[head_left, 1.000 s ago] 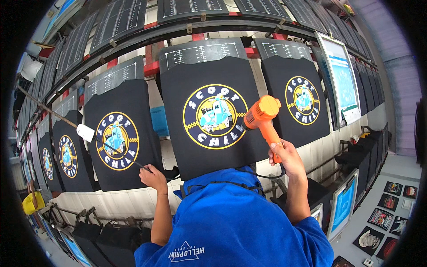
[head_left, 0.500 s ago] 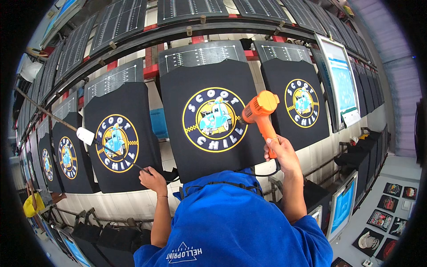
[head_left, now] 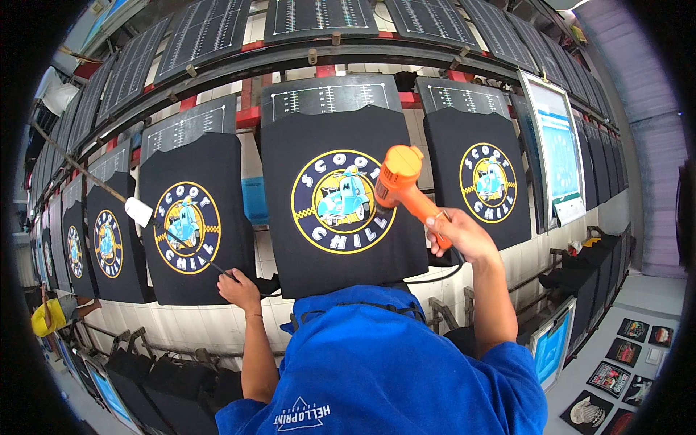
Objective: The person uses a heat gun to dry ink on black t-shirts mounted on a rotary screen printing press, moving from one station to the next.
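Right hand (head_left: 461, 233) around heat gun (head_left: 400, 183)

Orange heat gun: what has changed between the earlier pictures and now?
The right hand has moved the heat gun left, farther over the middle shirt, its handle slanting more. Nothing was grabbed or released. The left hand still holds the black cord; that shirt stayed put.

An orange heat gun (head_left: 401, 172) tilts with its handle toward the lower right, aimed down at the right side of the round print (head_left: 339, 201), a turquoise scooter inside yellow rings; the black T-shirt (head_left: 341, 272) lies spread flat, design up; a black cord (head_left: 216, 268) slants straight, left of it
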Tool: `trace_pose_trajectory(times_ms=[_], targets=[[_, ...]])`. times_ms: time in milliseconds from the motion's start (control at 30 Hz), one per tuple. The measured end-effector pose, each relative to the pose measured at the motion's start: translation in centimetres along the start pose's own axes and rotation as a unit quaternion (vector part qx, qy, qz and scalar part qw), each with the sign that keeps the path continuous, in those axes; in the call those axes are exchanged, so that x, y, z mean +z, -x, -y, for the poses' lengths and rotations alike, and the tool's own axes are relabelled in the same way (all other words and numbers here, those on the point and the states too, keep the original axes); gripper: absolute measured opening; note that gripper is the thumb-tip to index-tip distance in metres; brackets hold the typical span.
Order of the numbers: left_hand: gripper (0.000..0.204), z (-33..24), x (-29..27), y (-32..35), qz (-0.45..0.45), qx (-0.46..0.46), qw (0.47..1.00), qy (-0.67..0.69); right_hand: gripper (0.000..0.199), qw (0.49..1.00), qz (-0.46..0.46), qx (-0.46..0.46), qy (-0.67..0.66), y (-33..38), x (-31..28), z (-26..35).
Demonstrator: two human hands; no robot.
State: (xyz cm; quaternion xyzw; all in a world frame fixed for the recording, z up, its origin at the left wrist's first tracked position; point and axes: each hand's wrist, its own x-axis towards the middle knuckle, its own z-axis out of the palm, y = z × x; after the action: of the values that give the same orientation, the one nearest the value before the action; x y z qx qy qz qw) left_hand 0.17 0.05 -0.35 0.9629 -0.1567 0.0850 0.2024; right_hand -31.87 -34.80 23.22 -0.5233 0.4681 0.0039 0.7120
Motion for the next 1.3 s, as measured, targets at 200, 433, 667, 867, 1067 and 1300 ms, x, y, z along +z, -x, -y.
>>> trace_pose_trajectory(times_ms=[200,433,667,867,1067,1300], targets=[[0.03,0.4,0.3,0.1,-0.002,-0.012,1.0,0.011,0.029,1.0,0.022,-0.016,0.012,-1.8,-1.3,1.5],[0.028,0.7,0.8,0.2,-0.017,-0.036,0.999,0.008,0.028,0.996,-0.016,-0.078,-0.034,-2.3,0.2,-1.8],[0.027,0.1,0.4,0.0,-0.013,-0.034,0.999,0.017,0.027,0.994,-0.056,-0.086,-0.043,-1.0,0.7,-2.7],[0.027,-0.2,0.3,0.1,-0.017,-0.026,0.999,0.013,0.023,0.993,-0.073,-0.052,-0.074,0.3,-0.8,-3.1],[0.026,0.5,0.6,0.1,-0.011,-0.02,1.0,0.007,0.023,0.99,-0.075,-0.049,-0.11,0.1,-1.3,-3.4],[0.025,0.1,0.3,0.1,-0.018,-0.027,0.999,0.008,0.023,0.989,-0.061,-0.059,-0.119,-2.1,-0.9,-2.3]])
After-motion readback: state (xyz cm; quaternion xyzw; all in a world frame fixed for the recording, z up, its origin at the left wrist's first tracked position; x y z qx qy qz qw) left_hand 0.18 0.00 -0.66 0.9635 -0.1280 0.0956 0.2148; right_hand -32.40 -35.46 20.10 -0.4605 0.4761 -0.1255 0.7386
